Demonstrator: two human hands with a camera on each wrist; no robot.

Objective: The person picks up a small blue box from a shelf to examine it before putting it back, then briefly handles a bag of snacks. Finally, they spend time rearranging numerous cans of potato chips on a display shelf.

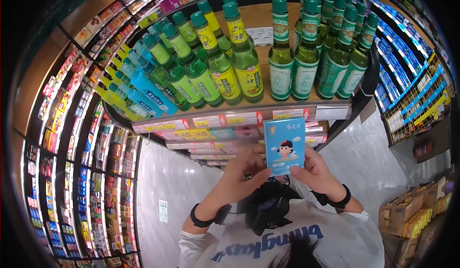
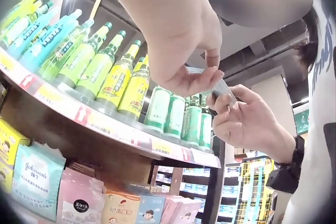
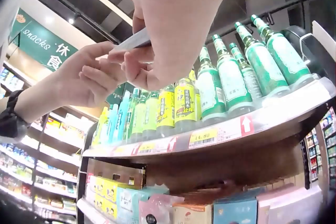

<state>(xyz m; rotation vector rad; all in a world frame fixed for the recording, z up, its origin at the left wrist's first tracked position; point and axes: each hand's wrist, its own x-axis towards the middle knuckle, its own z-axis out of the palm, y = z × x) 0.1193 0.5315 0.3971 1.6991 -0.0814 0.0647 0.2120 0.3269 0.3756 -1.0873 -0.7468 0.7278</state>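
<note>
A flat blue box (image 1: 284,143) with a cartoon girl printed on its front is held up before the chest in the head view. My left hand (image 1: 244,172) grips its lower left edge, thumb on the front face. On the opposite edge my right hand (image 1: 317,173) pinches it, thumb near the lower corner. In the left wrist view the box (image 2: 227,91) appears thin and edge-on between left hand (image 2: 184,56) and right hand (image 2: 249,119). The right wrist view also shows the box's edge (image 3: 135,40), partly covered by the right hand (image 3: 168,29).
Green and yellow glass bottles (image 1: 244,71) line the top of a curved shelf (image 1: 201,116) just beyond the hands. Boxes and pouches, including a Johnson's pouch (image 2: 39,179), fill the level below. Stocked shelves (image 1: 62,119) stand at left; cardboard boxes (image 1: 407,210) are stacked at lower right.
</note>
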